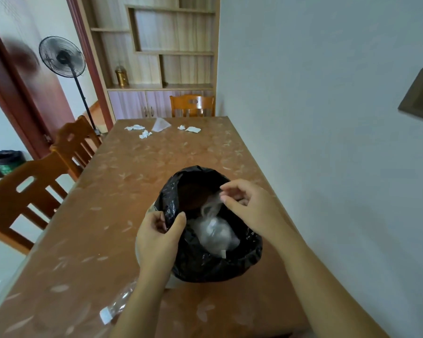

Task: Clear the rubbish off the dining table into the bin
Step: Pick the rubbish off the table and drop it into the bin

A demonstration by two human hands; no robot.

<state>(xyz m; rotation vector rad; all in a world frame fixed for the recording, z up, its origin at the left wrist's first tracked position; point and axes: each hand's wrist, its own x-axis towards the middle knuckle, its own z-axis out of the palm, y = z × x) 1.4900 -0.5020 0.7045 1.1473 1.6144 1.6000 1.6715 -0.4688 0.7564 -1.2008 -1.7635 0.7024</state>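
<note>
A small bin lined with a black bag (195,262) stands on the brown dining table (122,191) in front of me. My left hand (160,236) pinches the bag's rim on the near left side. My right hand (248,203) hovers over the bin's right rim, fingers loosely curled, with a blurred clear plastic wrapper (214,229) just below the fingertips, inside the bag. Whether the fingers still touch it I cannot tell. At the table's far end lie several crumpled white tissues (144,134) and a clear plastic bag (160,124). Another clear wrapper (119,306) lies under my left forearm.
The table's right side runs along a white wall. Two wooden chairs (73,142) stand on the left and one (192,106) at the far end. A second black-lined bin (6,162) sits on the floor at far left, near a standing fan (62,57).
</note>
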